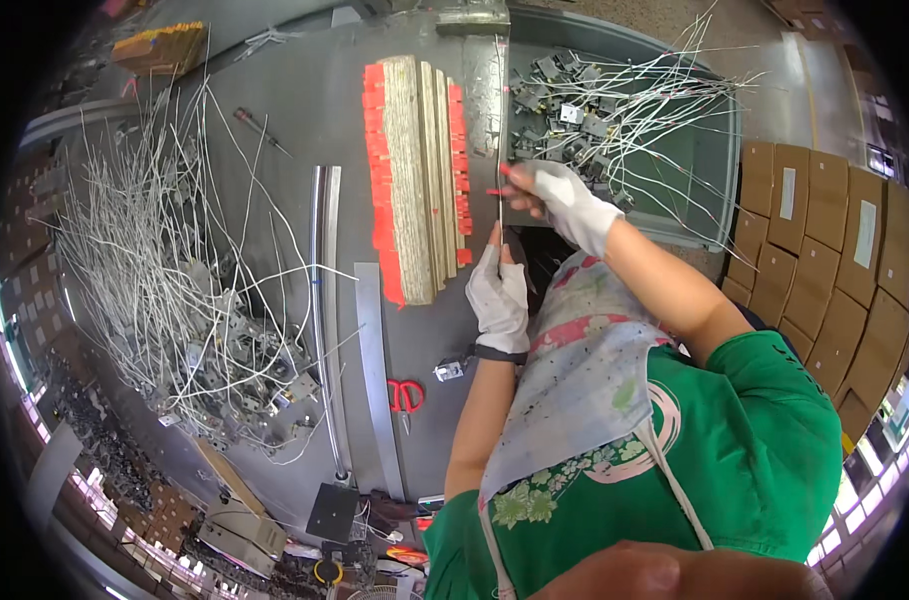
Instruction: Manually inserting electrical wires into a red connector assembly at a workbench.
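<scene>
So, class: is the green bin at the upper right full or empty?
Partly filled: the green bin holds a heap of grey parts toward its left, white wires fan rightward, and bare green floor shows.

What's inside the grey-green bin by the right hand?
The bin holds small grey parts with long white wires. What lies beneath them or behind the right hand is covered.

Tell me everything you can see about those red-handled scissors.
The scissors have two red, plastic-looking handle loops and short grey, metal-looking blades. They lie on the grey bench, blades toward the picture's lower edge, handles right beside a long flat strip; contact with it is unclear. No hand touches them.
</scene>
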Action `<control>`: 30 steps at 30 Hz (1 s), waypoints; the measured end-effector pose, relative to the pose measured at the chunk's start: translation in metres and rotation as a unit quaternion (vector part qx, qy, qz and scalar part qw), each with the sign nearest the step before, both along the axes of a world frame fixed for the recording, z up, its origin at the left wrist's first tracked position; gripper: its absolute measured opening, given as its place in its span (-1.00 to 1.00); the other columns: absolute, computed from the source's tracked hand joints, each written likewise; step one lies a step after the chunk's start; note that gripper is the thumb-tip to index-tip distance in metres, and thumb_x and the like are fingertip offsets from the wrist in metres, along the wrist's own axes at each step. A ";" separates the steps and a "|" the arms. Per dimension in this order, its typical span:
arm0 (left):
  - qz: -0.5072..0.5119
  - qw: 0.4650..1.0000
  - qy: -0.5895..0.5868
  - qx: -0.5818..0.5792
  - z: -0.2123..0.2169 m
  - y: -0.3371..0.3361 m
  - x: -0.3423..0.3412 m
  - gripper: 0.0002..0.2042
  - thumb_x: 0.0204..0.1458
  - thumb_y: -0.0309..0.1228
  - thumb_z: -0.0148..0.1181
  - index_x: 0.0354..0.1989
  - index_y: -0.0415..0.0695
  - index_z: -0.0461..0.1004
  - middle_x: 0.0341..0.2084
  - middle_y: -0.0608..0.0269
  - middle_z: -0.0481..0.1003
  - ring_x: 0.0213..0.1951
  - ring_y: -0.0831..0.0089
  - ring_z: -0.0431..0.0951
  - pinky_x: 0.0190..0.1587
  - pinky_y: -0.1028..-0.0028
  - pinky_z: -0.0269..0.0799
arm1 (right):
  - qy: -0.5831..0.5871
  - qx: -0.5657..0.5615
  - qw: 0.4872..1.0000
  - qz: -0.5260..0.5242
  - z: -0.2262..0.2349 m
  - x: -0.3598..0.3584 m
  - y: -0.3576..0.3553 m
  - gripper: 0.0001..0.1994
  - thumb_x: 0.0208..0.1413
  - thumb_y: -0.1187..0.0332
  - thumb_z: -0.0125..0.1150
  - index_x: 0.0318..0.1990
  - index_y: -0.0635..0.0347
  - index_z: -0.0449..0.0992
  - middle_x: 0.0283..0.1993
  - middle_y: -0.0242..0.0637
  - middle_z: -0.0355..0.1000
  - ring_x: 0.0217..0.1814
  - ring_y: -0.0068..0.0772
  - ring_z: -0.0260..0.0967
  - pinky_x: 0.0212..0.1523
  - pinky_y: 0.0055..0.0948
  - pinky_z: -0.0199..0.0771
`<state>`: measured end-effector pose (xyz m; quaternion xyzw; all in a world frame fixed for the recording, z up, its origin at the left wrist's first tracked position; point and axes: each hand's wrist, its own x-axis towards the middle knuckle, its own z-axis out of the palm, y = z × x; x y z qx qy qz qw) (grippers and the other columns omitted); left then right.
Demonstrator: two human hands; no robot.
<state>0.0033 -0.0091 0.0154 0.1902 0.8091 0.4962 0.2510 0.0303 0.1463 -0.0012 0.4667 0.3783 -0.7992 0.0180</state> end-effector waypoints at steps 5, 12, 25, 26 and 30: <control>-0.010 0.998 0.025 -0.063 -0.012 0.001 0.002 -0.69 0.03 -0.53 -0.01 -0.01 -0.21 0.37 -0.27 0.02 0.50 -0.26 0.37 0.52 -0.17 0.52 0.35 | 0.065 -0.035 0.991 -0.110 -0.016 0.020 -0.013 -0.77 -0.01 0.38 0.19 -0.21 0.18 0.32 -0.29 -0.36 0.39 -0.32 -0.59 0.36 -0.39 -0.67 0.39; -0.014 0.998 0.005 -0.053 -0.016 -0.002 0.004 -0.67 0.07 -0.45 -0.01 0.03 -0.19 0.35 -0.28 0.00 0.50 -0.24 0.38 0.51 -0.16 0.50 0.33 | 0.049 0.011 0.998 -0.036 -0.024 0.007 -0.010 -0.64 -0.07 0.38 0.22 -0.17 0.28 0.22 -0.31 -0.25 0.35 -0.31 -0.47 0.37 -0.27 -0.54 0.46; 0.049 0.945 -0.264 0.184 0.056 -0.053 0.003 -0.67 0.07 -0.51 -0.03 0.05 -0.23 0.32 -0.61 0.44 0.30 -0.55 0.72 0.22 -0.47 0.67 0.18 | 0.205 0.104 0.972 0.040 0.086 0.007 -0.035 -0.68 -0.07 0.52 0.19 -0.19 0.18 0.18 -0.23 -0.22 0.34 -0.15 -0.41 0.37 -0.13 -0.51 0.35; -0.018 0.962 -0.200 0.184 0.068 -0.062 -0.008 -0.69 0.08 -0.50 -0.05 0.02 -0.24 0.36 -0.59 0.40 0.34 -0.53 0.69 0.28 -0.45 0.68 0.22 | 0.250 0.046 0.967 0.014 0.094 0.008 -0.042 -0.67 -0.07 0.52 0.19 -0.19 0.17 0.18 -0.22 -0.22 0.35 -0.15 -0.39 0.38 -0.13 -0.48 0.35; -0.033 0.981 -0.172 0.090 0.113 -0.075 -0.026 -0.79 0.06 -0.51 -0.06 -0.16 -0.25 0.44 -0.54 0.37 0.40 -0.46 0.61 0.38 -0.35 0.62 0.29 | 0.351 0.150 0.924 0.021 0.117 0.010 -0.070 -0.72 -0.05 0.61 0.12 -0.27 0.14 0.15 -0.27 -0.20 0.38 -0.15 -0.33 0.40 -0.12 -0.43 0.38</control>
